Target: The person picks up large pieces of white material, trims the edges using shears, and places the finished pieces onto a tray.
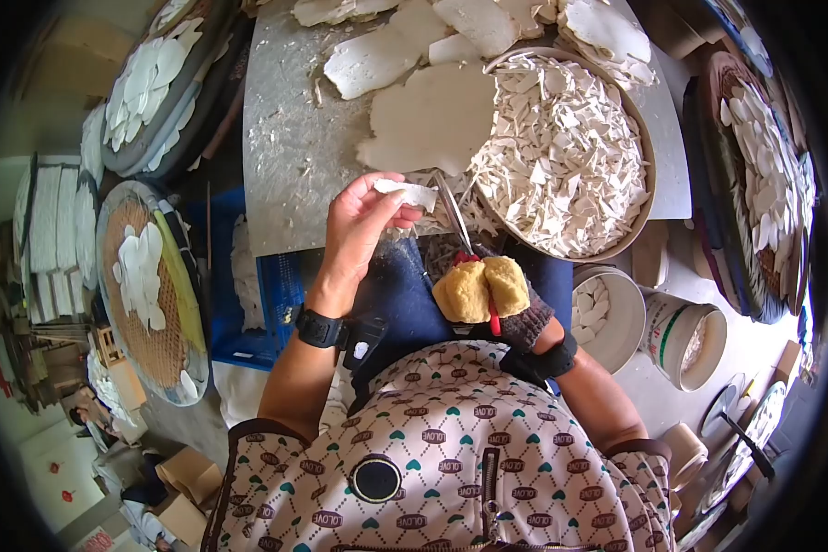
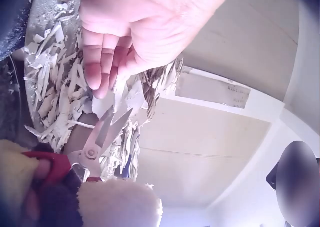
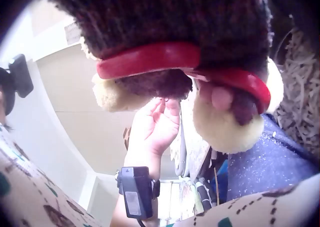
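In the head view, my left hand pinches a thin white strip between thumb and fingers, over the table's near edge. A dark knitted glove with bare fingertips covers my right hand, which grips red-handled scissors. Thick yellow padding wraps the handles. The left wrist view shows the scissor blades spread apart, their tips right by the white piece below my left fingers. Seen from the right wrist, gloved fingers pass through the red handle loops.
A round tray heaped with white cut pieces sits at the table's right. Large pale sheets lie left of it. Buckets stand on the floor at right, a blue crate at left. Racks bearing white pieces flank the table.
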